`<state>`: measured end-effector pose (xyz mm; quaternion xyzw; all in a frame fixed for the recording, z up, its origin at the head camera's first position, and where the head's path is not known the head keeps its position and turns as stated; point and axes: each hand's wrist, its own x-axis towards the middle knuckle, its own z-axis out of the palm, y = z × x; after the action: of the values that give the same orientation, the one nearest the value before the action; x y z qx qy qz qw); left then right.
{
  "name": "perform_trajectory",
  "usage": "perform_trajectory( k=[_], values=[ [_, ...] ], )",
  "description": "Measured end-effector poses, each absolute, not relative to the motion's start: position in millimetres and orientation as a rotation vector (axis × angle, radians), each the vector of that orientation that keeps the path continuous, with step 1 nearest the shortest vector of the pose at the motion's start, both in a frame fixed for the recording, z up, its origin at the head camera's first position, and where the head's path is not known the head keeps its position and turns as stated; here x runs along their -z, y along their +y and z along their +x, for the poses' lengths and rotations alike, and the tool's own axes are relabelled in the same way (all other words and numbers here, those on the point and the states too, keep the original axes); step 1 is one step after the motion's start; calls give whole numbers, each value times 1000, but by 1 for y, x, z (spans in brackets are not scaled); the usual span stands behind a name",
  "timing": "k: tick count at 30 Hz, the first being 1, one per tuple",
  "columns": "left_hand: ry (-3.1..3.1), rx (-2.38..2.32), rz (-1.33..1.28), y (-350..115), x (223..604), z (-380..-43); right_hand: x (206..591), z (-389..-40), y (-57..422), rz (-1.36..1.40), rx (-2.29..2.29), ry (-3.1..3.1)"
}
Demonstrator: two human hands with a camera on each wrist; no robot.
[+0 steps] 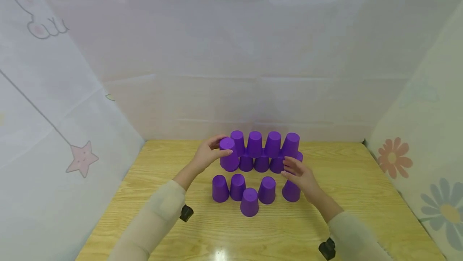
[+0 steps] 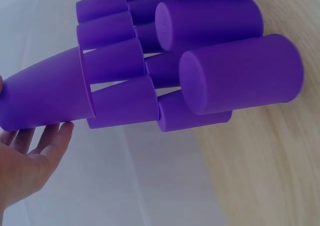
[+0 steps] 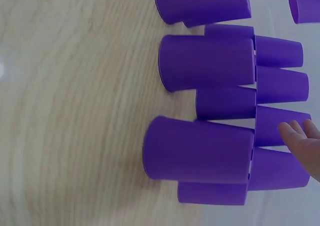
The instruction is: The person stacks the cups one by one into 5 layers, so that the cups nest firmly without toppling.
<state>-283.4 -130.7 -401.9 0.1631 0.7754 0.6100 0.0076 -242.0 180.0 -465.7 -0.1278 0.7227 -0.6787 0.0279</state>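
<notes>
A left hand [image 1: 207,155] grips a purple cup [image 1: 228,155], closed end up and its long axis roughly upright, from the cup's outer left side. Held in the air, this cup overlaps the left end of the upper row of four cups [image 1: 255,142], which stands on a lower row [image 1: 261,163]; the left wrist view puts its rim around the level of that row's tops. The right hand [image 1: 304,178], fingers apart and grasping nothing, is at the far end, its contact unclear. Five front cups [image 1: 249,202] limit room nearer the person; cloth backdrop [image 1: 253,52] rises behind; counter [image 1: 159,180] extends leftward, giving the left arm sideways room.
</notes>
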Motion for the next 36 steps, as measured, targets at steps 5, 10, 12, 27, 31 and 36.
perform_trajectory(
  k=[5, 10, 12, 27, 31, 36],
  values=[
    [2398, -1901, 551, -126, 387, -289, 471, -235, 170, -435, 2113, 2156],
    [2411, -1855, 532, -120, 381, -295, 473, -228, 157, -428, 2135, 2117],
    [2416, -1853, 532, -119, 387, -304, 477, -226, 153, -428, 2137, 2095],
    [2447, -1817, 515, -102, 378, -329, 500, -219, 129, -465, 2133, 1976],
    [2452, -1812, 526, -96, 374, -334, 503, -218, 124, -483, 2118, 1948],
    [2450, -1818, 526, -89, 371, -341, 507, -216, 117, -516, 2090, 1931]
  ],
)
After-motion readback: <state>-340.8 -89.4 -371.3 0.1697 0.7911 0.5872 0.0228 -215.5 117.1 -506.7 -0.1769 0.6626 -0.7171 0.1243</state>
